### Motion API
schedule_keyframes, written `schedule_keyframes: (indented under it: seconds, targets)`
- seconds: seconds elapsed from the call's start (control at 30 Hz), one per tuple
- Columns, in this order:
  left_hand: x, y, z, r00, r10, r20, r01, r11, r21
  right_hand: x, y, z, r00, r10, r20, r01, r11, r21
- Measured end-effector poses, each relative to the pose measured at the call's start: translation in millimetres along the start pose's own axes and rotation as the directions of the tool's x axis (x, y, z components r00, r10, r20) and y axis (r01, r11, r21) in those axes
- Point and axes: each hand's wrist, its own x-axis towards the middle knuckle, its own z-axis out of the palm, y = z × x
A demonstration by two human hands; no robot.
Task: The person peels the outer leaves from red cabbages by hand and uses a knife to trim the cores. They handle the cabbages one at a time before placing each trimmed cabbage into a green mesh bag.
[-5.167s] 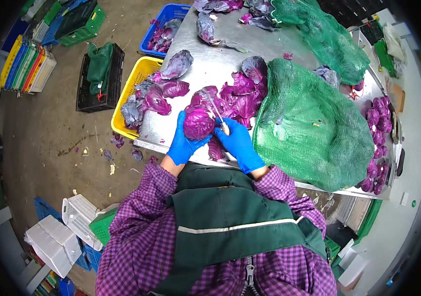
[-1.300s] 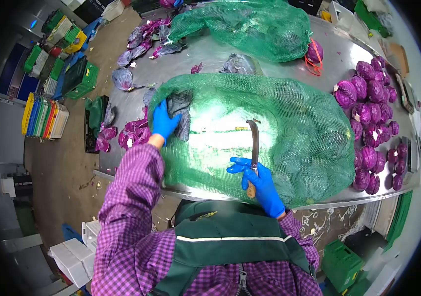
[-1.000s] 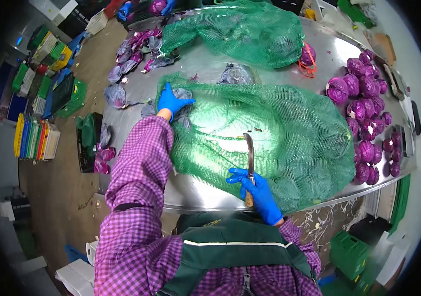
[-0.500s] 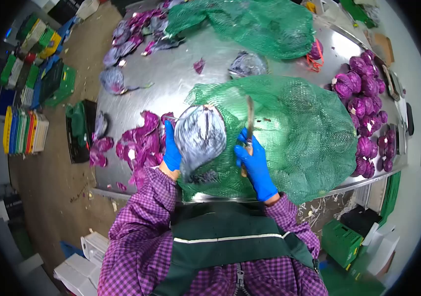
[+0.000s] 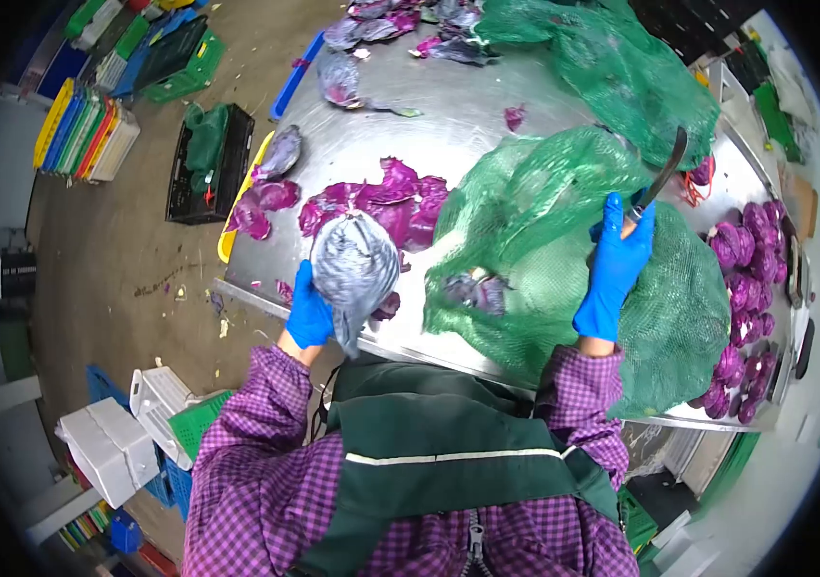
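A red cabbage [image 5: 355, 260] with greyish outer leaves is gripped in my blue-gloved left hand [image 5: 311, 310], close to the table's front edge. Fingers wrapped round its handle, my right hand [image 5: 614, 269] has a knife [image 5: 665, 173] whose curved blade points up and away. That hand is over a large green net bag [image 5: 525, 212] spread on the steel table [image 5: 448, 120]. Inside the bag's mouth shows another cabbage [image 5: 477, 290], partly veiled by mesh. Stripped purple leaves [image 5: 381, 204] lie just beyond the held cabbage.
Shiny trimmed cabbages [image 5: 739, 293] line the table's right side. Another green net [image 5: 612, 67] covers the far part, and more leaves [image 5: 371, 24] are heaped at the far left. A black crate [image 5: 210, 163] stands on the floor left of the table.
My left hand has carried the cabbage left, off the net bag. My right hand has moved right and forward with the knife, and the bag is pulled more open. The view has turned.
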Motion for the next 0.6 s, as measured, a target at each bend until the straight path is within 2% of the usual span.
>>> schedule_keyframes:
  seconds: [0.03, 0.07, 0.1, 0.13, 0.17, 0.2, 0.23, 0.27, 0.3, 0.33, 0.4, 0.47, 0.53, 0.6]
  targets:
    - [2, 13, -8, 0.995, 0.064, -0.081, -0.046, 0.976, 0.211, -9, -14, 8, 0.973, -0.231, -0.007, 0.221, 0.936, -0.275]
    - [7, 27, -16, 0.998, 0.055, -0.031, -0.041, 0.937, 0.347, -20, -26, 16, 0.894, -0.446, 0.048, 0.404, 0.752, -0.521]
    - [12, 37, -6, 0.981, 0.188, 0.044, -0.175, 0.768, 0.617, -37, -36, 27, 0.905, -0.421, 0.057, 0.405, 0.817, -0.410]
    - [20, 45, 2, 0.947, 0.282, 0.155, -0.284, 0.507, 0.814, -58, -45, 41, 0.954, -0.279, 0.113, 0.298, 0.927, -0.228]
    - [33, 51, -6, 0.882, 0.357, 0.309, -0.381, 0.151, 0.912, -76, -51, 55, 0.972, -0.140, 0.188, 0.152, 0.987, -0.053]
    - [41, 51, -16, 0.886, 0.344, 0.312, -0.382, 0.158, 0.911, -89, -38, 67, 0.927, -0.125, 0.354, 0.173, 0.979, -0.108]
    - [48, 48, -25, 0.886, 0.327, 0.329, -0.372, 0.075, 0.925, -103, -33, 84, 0.863, -0.115, 0.491, 0.225, 0.959, -0.172]
    - [54, 45, -34, 0.886, 0.306, 0.348, -0.362, -0.010, 0.932, -113, -10, 97, 0.778, 0.069, 0.624, 0.182, 0.927, -0.329]
    - [59, 42, -40, 0.906, 0.276, 0.321, -0.298, -0.122, 0.947, -125, 25, 111, 0.748, 0.104, 0.655, 0.261, 0.862, -0.435]
    - [63, 44, -41, 0.908, 0.258, 0.329, -0.308, -0.117, 0.944, -131, 34, 121, 0.679, 0.278, 0.680, 0.235, 0.795, -0.559]
    - [65, 46, -46, 0.917, 0.259, 0.304, -0.271, -0.159, 0.950, -147, 75, 128, 0.658, 0.305, 0.688, 0.250, 0.774, -0.582]
    - [67, 49, -46, 0.908, 0.242, 0.341, -0.303, -0.181, 0.936, -158, 97, 138, 0.616, 0.316, 0.722, 0.287, 0.763, -0.579]
    - [68, 50, -46, 0.924, 0.221, 0.313, -0.275, -0.186, 0.943, -162, 91, 144, 0.639, 0.332, 0.694, 0.291, 0.731, -0.617]
    - [70, 51, -44, 0.930, 0.211, 0.300, -0.269, -0.166, 0.949, -159, 81, 143, 0.640, 0.271, 0.719, 0.317, 0.759, -0.568]
